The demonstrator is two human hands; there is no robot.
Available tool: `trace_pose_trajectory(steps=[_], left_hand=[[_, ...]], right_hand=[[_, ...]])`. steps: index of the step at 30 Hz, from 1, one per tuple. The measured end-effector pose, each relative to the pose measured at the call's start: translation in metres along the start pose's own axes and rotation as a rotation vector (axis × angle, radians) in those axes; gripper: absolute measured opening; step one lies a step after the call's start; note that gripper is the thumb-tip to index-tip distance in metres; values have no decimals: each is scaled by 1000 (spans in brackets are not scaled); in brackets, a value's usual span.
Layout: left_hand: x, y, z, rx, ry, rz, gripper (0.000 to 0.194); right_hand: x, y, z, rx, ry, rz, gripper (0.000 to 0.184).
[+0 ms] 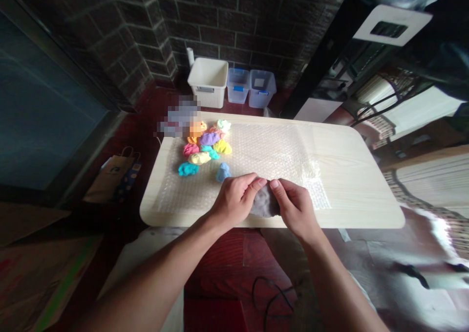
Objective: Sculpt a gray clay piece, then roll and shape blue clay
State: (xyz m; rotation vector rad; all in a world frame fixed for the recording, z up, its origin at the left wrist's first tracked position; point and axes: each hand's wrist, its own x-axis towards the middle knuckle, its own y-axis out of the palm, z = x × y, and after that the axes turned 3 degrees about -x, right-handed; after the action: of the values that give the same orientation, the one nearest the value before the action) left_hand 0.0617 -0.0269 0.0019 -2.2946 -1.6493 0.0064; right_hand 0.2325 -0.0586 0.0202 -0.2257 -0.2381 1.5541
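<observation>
Both my hands are closed on a grey piece of soft, crumpled fabric [264, 202] held over the front edge of the table. My left hand [237, 195] pinches its upper left edge between thumb and fingers. Close beside it, my right hand [293, 202] grips the upper right edge, thumb on top. Whether the fabric is a sock or a small cloth, I cannot tell. Just beyond my left hand lies a light blue crumpled bundle [223, 171]. Farther left sits a pile of several similar bundles, among them a purple one [209, 139], a teal one [188, 169] and a pale yellow one [199, 158].
Bubble wrap [271, 146] covers much of the pale wooden table [359, 175]. On the floor behind stand a white basket [208, 77] and two clear plastic bins [238, 85]. A paper bag [110, 178] is on the floor at left. Wicker chairs [428, 185] stand at right.
</observation>
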Motion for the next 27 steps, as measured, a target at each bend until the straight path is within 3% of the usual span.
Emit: trace_pose_trajectory(steps=[4, 8, 12, 16, 22, 27], left_hand=[[0, -1, 0, -209, -67, 3, 52], [0, -1, 0, -416, -152, 43, 48], [1, -3, 0, -252, -50, -17, 46], [1, -3, 0, -15, 26, 20, 44], [0, 2, 4, -224, -113, 19, 48], [0, 1, 4, -47, -26, 42, 46]], right_hand=[[-1, 0, 0, -145, -122, -16, 50], [-2, -2, 0, -196, -142, -98, 54], [-5, -3, 0, -155, -81, -34, 46], [-5, -2, 2, -158, -70, 52, 39], [-3, 3, 3, -179, -146, -101, 39], [-3, 1, 2, -102, -25, -82, 46]])
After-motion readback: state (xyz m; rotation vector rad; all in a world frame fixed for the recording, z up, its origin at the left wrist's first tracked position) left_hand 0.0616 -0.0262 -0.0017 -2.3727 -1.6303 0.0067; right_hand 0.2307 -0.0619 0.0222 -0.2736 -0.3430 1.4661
